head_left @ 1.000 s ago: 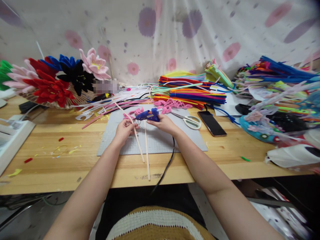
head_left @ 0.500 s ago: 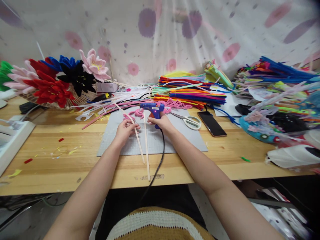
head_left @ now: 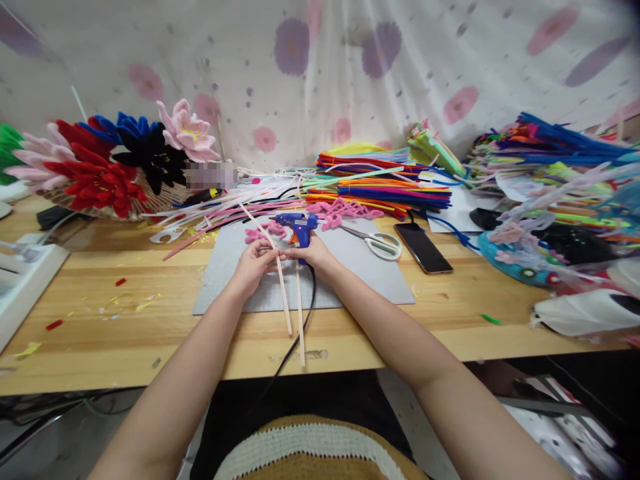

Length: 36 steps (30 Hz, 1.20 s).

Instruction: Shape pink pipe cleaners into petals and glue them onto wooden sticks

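My left hand is closed on a thin pale stick that slants down toward the table's front edge. A blue glue gun is in my right hand, its nozzle pointing left and its black cord hanging down. The fingertips of both hands meet or nearly meet over the grey mat. Beside the held stick, a second pale stick runs down from under my right hand; whether that hand touches it I cannot tell. Pink fuzzy pieces lie behind my left hand.
White-handled scissors and a black phone lie to the right. Bundles of colourful pipe cleaners line the back. Fuzzy flowers stand at the left, near a white power strip. Pink loops lie behind the mat.
My right hand has moved left with the glue gun, closer to my left hand. The held stick has shifted slightly right, and the cord has swung left.
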Available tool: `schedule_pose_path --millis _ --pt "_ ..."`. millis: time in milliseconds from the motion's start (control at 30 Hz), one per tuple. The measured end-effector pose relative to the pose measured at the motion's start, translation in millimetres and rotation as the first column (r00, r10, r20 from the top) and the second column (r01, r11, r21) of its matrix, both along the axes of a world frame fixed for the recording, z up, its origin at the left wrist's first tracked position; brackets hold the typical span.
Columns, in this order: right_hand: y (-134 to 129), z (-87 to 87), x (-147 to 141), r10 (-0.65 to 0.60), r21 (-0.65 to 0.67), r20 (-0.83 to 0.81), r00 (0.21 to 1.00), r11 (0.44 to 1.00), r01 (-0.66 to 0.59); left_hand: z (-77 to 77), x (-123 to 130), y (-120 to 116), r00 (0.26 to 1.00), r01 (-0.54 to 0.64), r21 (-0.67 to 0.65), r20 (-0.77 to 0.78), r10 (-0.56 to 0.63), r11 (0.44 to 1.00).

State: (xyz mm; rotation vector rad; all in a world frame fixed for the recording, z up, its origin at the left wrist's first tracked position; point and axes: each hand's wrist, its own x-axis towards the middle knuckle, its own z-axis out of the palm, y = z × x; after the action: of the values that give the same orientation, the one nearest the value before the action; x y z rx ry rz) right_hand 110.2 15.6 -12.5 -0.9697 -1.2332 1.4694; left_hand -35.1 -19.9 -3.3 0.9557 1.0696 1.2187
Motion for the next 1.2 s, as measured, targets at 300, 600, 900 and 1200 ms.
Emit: schedule_pose_path --millis 300,600,900,1200 --pt "1.5 -4.3 -2.3 -0.097 0.070 0.102 0.990 0.994 0.090 -2.0 -1.1 0.2 1.000 -0.016 0.005 -0.009 0.017 1.000" --pt "3.1 -7.4 -3.1 -0.132 0.140 0.245 0.960 0.985 0.100 5.2 -1.1 -0.4 0.997 -0.064 -0.099 0.046 0.068 0.993" --pt "-0.9 -2.7 2.7 -0.051 0.222 0.290 0.956 0.975 -0.016 16.7 -3.2 -2.4 0.978 0.095 -0.175 0.201 -0.059 0.980" --pt "-2.0 -0.5 5.5 -0.089 0.246 0.336 0.938 0.969 0.004 18.6 -6.2 0.8 0.987 0.032 -0.285 0.159 0.015 0.958"
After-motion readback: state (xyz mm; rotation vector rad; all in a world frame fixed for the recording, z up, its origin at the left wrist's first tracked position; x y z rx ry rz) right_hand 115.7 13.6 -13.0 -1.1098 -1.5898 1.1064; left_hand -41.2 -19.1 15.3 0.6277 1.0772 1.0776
